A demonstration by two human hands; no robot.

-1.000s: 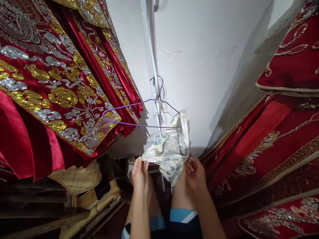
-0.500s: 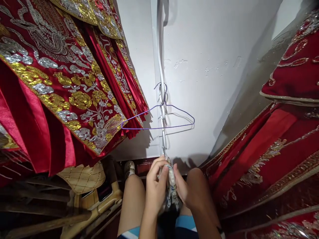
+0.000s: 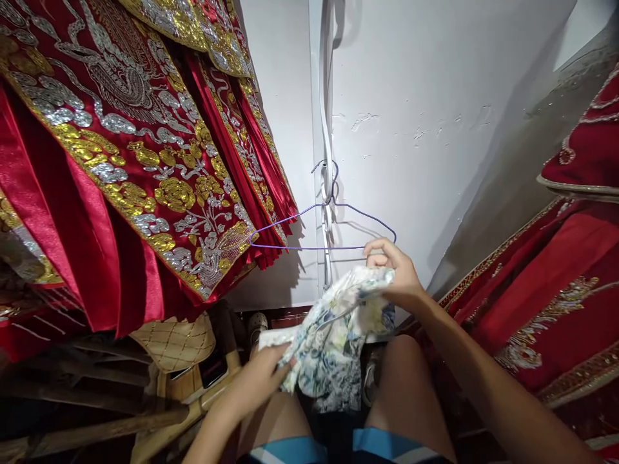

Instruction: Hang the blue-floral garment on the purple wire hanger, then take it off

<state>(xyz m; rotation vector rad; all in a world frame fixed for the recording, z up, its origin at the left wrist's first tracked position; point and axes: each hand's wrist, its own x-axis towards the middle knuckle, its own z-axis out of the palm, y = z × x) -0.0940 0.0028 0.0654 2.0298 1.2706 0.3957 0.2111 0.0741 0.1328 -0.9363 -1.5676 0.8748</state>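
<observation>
Below the hanger (image 3: 300,248), left hand (image 3: 268,372) and right hand (image 3: 400,274) grip opposite sides of the cloth (image 3: 333,348), apparently to spread it.

Left of the grip hangs a sequinned red cloth (image 3: 178,193), with a chair (image 3: 176,419) lower down. Another red cloth (image 3: 570,270) hangs to the right. Beyond stands a white wall (image 3: 411,71).
</observation>
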